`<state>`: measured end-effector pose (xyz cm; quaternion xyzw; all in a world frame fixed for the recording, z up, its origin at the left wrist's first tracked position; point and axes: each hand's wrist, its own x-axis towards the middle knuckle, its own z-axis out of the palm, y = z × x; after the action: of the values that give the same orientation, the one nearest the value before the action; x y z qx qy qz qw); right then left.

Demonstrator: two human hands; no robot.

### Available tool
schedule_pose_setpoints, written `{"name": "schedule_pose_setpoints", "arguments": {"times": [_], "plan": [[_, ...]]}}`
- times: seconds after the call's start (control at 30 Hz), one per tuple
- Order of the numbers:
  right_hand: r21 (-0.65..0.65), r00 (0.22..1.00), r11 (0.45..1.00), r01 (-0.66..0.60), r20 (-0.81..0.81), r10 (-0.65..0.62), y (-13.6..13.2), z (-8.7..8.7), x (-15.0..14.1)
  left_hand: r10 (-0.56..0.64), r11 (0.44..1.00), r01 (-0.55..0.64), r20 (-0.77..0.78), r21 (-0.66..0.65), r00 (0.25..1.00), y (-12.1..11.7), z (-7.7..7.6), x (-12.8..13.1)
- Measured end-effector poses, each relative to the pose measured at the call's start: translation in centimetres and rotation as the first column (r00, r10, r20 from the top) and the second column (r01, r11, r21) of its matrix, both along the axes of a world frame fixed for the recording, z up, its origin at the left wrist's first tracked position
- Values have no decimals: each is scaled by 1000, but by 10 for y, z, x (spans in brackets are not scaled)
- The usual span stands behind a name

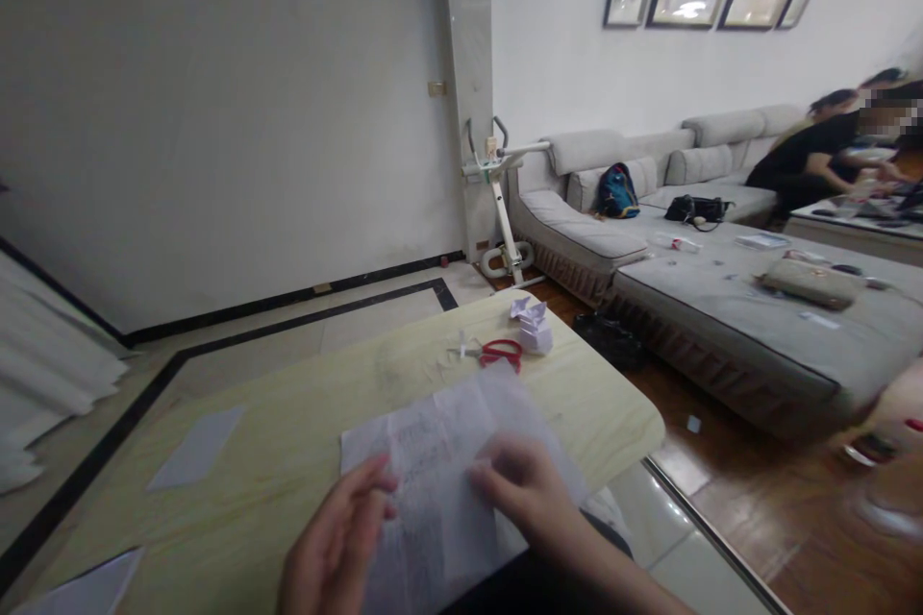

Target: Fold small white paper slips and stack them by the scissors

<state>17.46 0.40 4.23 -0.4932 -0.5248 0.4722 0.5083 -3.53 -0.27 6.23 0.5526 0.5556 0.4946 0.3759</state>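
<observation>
A large thin sheet of white paper (433,480) with faint marks and crease lines lies at the near edge of the table, in front of me. My left hand (346,528) is at its left side, fingers loosely bent and apart, with nothing seen in them. Over the right part of the sheet is my right hand (523,485), its fingers curled and the thumb near the index finger. Blur hides whether it pinches the paper. Just beyond the sheet's far edge rest red-handled scissors (500,353). Folded white paper pieces (534,327) stand behind them.
The pale yellow table (303,404) has a rounded right corner. Another white sheet (198,447) lies on its left, and a paper (93,586) at the near left. A grey sofa (721,307) and exercise machine (505,202) stand beyond. Other people (814,149) sit far right.
</observation>
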Motion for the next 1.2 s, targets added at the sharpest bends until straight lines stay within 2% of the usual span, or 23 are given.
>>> {"name": "schedule_pose_setpoints", "arguments": {"times": [0.07, 0.13, 0.23, 0.5, 1.2], "plan": [[21, 1000, 1000, -9, 1, 9, -3, 0, -1, -117, 984, 122, 44, -130, 992, 0, -6, 19], [43, 1000, 999, -17, 27, 16, -5, 1, -2, -128, 985, 133, 57, -106, 990, -3, -12, 35], [67, 998, 998, -20, 59, 17, -7, 2, -2, -167, 979, 160, -46, -128, 985, -8, -17, 46], [42, 998, 998, -50, 35, 48, -6, 2, -5, -223, 972, 214, -92, -94, 971, -7, -15, 39], [35, 998, 998, -58, 42, 57, -7, 1, -6, -180, 979, 175, -40, -108, 983, -9, -16, 39]]}}
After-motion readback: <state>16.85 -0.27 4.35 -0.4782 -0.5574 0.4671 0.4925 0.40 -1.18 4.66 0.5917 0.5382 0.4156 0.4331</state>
